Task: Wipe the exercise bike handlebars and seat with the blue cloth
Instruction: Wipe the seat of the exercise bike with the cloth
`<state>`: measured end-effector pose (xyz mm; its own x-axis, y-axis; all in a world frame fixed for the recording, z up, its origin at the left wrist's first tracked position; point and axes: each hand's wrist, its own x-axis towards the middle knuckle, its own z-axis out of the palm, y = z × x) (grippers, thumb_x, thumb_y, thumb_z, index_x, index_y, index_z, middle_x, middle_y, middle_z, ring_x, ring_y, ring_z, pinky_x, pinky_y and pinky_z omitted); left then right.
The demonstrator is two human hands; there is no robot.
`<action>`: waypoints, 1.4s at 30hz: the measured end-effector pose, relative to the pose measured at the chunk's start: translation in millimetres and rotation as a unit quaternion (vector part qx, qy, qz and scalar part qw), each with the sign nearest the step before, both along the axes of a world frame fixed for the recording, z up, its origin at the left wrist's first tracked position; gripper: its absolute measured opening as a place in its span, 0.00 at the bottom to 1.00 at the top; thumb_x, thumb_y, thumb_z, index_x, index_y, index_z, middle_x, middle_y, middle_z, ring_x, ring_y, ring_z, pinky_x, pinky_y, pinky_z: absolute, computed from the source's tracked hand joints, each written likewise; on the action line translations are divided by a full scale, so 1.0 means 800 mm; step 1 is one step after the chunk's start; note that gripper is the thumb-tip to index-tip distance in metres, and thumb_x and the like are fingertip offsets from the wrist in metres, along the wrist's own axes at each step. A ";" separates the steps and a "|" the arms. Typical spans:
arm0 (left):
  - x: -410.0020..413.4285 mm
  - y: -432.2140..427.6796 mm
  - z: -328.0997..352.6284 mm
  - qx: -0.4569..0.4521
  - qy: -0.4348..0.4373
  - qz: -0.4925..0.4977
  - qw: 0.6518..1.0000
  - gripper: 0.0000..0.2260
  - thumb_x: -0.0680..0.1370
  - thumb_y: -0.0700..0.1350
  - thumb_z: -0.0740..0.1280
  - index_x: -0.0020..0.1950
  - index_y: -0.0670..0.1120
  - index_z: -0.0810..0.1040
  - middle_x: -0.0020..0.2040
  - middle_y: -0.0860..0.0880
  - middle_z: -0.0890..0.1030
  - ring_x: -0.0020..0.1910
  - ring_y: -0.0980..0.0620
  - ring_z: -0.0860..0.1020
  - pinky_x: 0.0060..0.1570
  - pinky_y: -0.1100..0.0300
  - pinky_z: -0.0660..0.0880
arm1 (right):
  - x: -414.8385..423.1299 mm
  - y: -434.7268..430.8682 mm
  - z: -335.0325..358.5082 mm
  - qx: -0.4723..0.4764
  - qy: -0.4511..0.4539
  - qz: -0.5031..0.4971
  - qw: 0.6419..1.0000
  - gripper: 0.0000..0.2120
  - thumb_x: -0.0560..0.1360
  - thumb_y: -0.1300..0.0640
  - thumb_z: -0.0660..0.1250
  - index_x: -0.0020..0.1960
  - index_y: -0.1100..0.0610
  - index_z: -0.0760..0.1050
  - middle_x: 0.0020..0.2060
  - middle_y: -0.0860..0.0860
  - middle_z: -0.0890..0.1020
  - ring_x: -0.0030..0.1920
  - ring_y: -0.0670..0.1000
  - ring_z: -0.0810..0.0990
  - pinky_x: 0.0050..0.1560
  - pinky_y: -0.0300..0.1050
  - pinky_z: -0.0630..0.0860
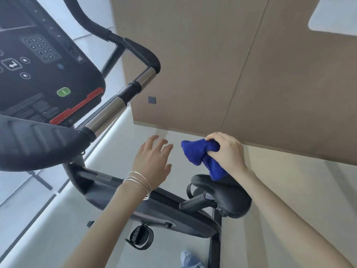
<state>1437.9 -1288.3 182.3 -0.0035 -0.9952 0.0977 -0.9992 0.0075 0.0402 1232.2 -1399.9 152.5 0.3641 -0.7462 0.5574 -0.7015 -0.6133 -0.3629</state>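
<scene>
The blue cloth [201,155] is bunched in my right hand [227,151], which holds it in the air just above the black bike seat [229,198]. The cloth's lower end hangs close to the seat's far edge; contact cannot be told. My left hand [152,161], with thin bangles at the wrist, hovers open to the left of the cloth, fingers spread, holding nothing. The handlebar [119,101], black grips with chrome sections, runs diagonally at upper left, apart from both hands.
The bike's black console [38,60] with buttons and a red strip fills the upper left. A padded black armrest [34,144] sits below it. A pedal [140,236] and the frame [173,213] lie below my arms. A tan wall panel [231,74] stands behind.
</scene>
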 end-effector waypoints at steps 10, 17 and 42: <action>-0.059 -0.016 -0.041 0.051 0.036 -0.094 0.994 0.23 0.79 0.53 0.58 0.73 0.51 0.60 0.74 0.52 0.62 0.75 0.47 0.53 0.72 0.54 0.57 | -0.104 0.033 -0.028 0.177 0.010 -0.085 0.981 0.12 0.62 0.60 0.71 0.44 0.49 0.77 0.40 0.41 0.79 0.43 0.48 0.77 0.42 0.42 0.71; -0.092 -0.043 -0.059 0.061 0.050 -0.118 0.990 0.22 0.79 0.51 0.58 0.73 0.50 0.61 0.73 0.51 0.63 0.75 0.47 0.53 0.71 0.54 0.58 | -0.166 0.020 -0.060 0.203 -0.020 -0.125 0.971 0.10 0.64 0.62 0.70 0.44 0.54 0.78 0.42 0.47 0.79 0.42 0.49 0.76 0.45 0.46 0.75; -0.141 -0.108 -0.203 0.196 0.070 0.004 0.978 0.30 0.74 0.52 0.67 0.74 0.52 0.58 0.72 0.51 0.64 0.71 0.47 0.63 0.68 0.54 0.66 | -0.158 -0.021 -0.215 0.216 -0.003 -0.031 0.976 0.16 0.65 0.47 0.76 0.49 0.53 0.78 0.46 0.46 0.82 0.51 0.51 0.79 0.52 0.45 0.73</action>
<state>1325.0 -1374.7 20.0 -0.0097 -0.9563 -0.2922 -0.9838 -0.0432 0.1741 1106.2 -1417.0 -19.2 0.3090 -0.9321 0.1887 -0.7294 -0.3596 -0.5820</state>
